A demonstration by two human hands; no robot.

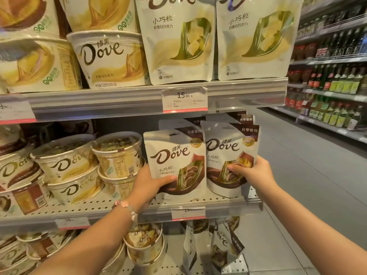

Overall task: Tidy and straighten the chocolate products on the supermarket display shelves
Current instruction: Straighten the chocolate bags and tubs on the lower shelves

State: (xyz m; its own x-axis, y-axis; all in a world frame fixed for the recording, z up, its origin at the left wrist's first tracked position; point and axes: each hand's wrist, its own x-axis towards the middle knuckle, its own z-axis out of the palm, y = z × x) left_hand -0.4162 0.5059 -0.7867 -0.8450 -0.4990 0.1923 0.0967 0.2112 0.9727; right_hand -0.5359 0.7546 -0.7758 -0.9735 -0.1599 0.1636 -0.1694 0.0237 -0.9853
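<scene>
**Warm store lighting, fisheye bend at the edges**

Even indoor light with a yellowish cast, fairly bright. Glare streaks across the clear price rail (246, 92) and the glossy white pouches (178, 40). Under the upper shelf (119, 100) it goes dim and shadowy. Wide-angle lens bows the shelf lines, and the tubs (29, 62) at far left smear soft. The bottles (341, 80) down the aisle look blurry.

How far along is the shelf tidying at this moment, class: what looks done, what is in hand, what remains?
Done: the white-chocolate pouches on the upper shelf stand upright, fronts forward. In hand: the left hand grips one brown pouch and the right hand grips its neighbour on the middle shelf. Left: the tubs beside them sit tilted, and the bottom-shelf pouches lean.
</scene>
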